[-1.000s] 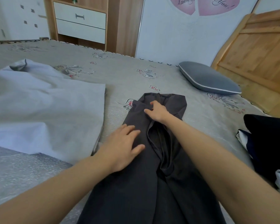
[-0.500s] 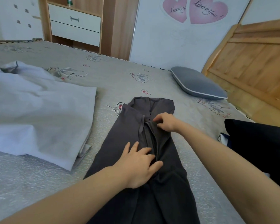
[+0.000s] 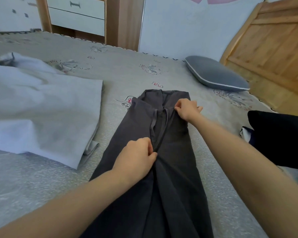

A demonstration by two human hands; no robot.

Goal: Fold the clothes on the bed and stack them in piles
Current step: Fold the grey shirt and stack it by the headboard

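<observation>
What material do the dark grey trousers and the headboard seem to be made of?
Dark grey trousers: soft matte fabric, perhaps cotton knit; it creases where both hands pinch it. Headboard: light wood, probably pine; visible grain, panelled boards, slight sheen.

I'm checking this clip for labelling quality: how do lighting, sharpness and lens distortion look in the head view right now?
Head view: soft, even daylight, no glare; the dark grey trousers keep visible folds, while the black garment at right is nearly featureless. Both hands, left hand and right hand, look sharp. Wide-angle bending curves the wooden headboard and the patterned grey bedspread edge.
</observation>
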